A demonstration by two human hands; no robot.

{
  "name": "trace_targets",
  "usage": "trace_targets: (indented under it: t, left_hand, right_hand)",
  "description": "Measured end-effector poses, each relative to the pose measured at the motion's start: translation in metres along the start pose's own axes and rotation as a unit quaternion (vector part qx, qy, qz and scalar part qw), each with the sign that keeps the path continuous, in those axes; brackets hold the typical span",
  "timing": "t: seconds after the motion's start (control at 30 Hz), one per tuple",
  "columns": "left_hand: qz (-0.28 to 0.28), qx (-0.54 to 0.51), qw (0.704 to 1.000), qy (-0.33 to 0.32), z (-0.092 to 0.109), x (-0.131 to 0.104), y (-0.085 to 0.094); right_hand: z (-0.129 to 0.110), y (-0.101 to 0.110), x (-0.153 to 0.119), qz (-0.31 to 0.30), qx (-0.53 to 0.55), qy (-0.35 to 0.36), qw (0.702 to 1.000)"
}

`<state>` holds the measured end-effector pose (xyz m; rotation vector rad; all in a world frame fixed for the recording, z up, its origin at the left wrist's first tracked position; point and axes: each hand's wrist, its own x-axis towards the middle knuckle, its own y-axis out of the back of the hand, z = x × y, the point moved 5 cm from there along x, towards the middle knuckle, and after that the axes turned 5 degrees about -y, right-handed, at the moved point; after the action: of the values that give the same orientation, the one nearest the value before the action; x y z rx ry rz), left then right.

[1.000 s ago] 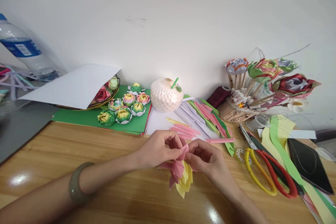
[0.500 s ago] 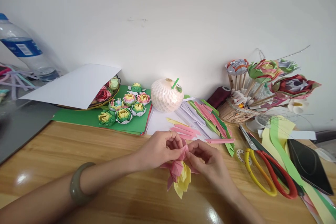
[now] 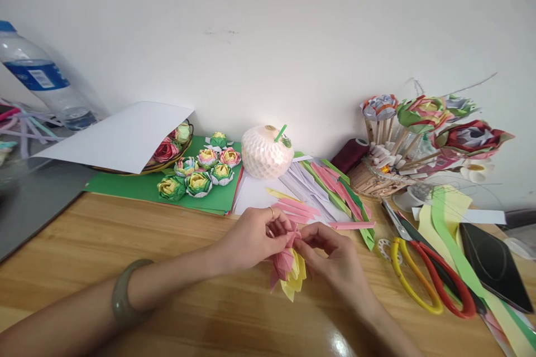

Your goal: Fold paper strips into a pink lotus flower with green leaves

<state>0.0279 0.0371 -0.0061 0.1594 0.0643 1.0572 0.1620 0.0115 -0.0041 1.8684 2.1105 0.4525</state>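
Between my two hands hangs a folded paper flower (image 3: 285, 262) in pink and yellow, above the wooden table. My left hand (image 3: 255, 239), with a ring on it, pinches the upper pink petals from the left. From the right, the thumb and fingertips of my right hand (image 3: 329, 251) close on the same pink paper. The yellow petals point down below the fingers. Just behind the hands lie folded pink strips (image 3: 297, 209) on white paper. The fingertips partly hide the top of the flower.
Scissors (image 3: 419, 270), a black phone-like slab (image 3: 496, 265) and paper strips lie right. Behind stand a white textured ornament (image 3: 267, 153) and a stick holder (image 3: 379, 175) with paper flowers. Small paper flowers (image 3: 199, 184) sit on green paper; a bottle (image 3: 46, 81) stands far left.
The hanging pink and yellow petals have swung slightly up and to the right. Both hands keep nearly the same place and still grip the paper.
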Motion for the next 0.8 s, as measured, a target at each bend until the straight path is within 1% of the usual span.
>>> trace_targets:
  t: [0.13, 0.3, 0.37, 0.43, 0.5, 0.57, 0.6, 0.7, 0.73, 0.8]
  left_hand:
    - [0.005, -0.023, 0.999, 0.024, -0.008, 0.002, 0.002]
    - [0.024, 0.007, 1.000, 0.016, -0.006, -0.002, 0.001]
    - [0.025, 0.012, 1.000, 0.005, -0.002, -0.003, 0.001]
    - [0.014, -0.012, 1.000, -0.007, 0.001, -0.002, 0.002]
    - [0.002, -0.061, 0.998, -0.013, 0.003, 0.000, 0.002]
    - [0.003, -0.117, 0.993, -0.001, 0.000, 0.003, 0.004]
    - [-0.005, -0.134, 0.991, 0.005, -0.001, 0.004, 0.003]
    - [-0.026, -0.112, 0.993, 0.004, -0.004, 0.005, 0.000]
    - [-0.022, -0.090, 0.996, -0.010, -0.003, 0.004, 0.000]
    - [0.009, -0.029, 0.997, -0.071, 0.004, 0.002, 0.003]
  right_hand:
    - [0.003, 0.002, 0.000, 0.026, -0.010, 0.000, 1.000]
    - [0.008, -0.001, 0.002, -0.023, 0.035, -0.056, 0.998]
    - [0.005, 0.000, 0.001, -0.022, 0.022, -0.052, 0.998]
    - [0.000, 0.002, 0.000, -0.006, -0.005, -0.025, 1.000]
    - [-0.006, 0.004, -0.001, 0.006, -0.028, 0.007, 1.000]
    - [-0.009, 0.006, -0.001, 0.016, -0.046, 0.033, 0.998]
    - [-0.010, 0.006, -0.001, 0.021, -0.054, 0.042, 0.997]
    - [-0.012, 0.010, -0.002, 0.046, -0.082, 0.083, 0.992]
    - [-0.013, 0.012, -0.003, 0.063, -0.096, 0.106, 0.988]
    - [-0.019, 0.017, -0.007, 0.119, -0.130, 0.160, 0.971]
